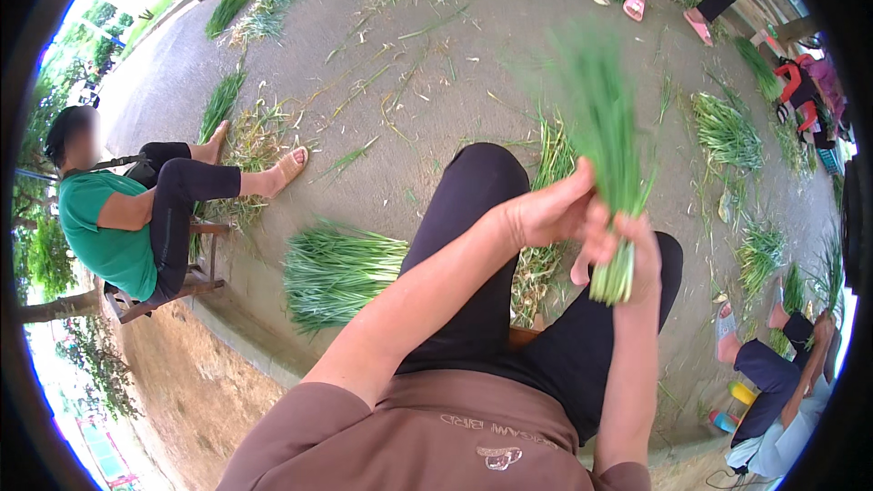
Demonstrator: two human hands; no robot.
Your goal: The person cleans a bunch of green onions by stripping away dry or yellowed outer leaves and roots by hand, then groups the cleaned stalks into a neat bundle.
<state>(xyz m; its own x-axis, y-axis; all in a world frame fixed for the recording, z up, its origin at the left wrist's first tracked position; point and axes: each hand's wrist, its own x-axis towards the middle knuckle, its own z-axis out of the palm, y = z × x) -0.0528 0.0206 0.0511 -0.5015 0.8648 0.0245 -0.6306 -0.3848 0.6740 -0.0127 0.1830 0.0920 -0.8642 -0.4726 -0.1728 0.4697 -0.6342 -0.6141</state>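
Observation:
Above my knees I hold a bunch of green chives [611,141] upright, its pale cut ends pointing down toward me and its leafy tops smeared by motion. My right hand [642,250] is closed round the lower stalks. From the left side, my left hand [562,211] grips the same stalks, its thumb up along the leaves and its fingers curled near the base; part of the fingers is blurred. A thick pile of chives [341,275] lies on the ground left of my legs. Between my knees are loose stalks and dry yellow trimmings [538,273].
At left, a person in a green top [109,227] sits on a wooden bench [186,286], beside a heap of dry trimmings [259,141]. More chive piles [727,132] lie at right. Other seated people surround the concrete ground [364,64], including one at lower right [782,391].

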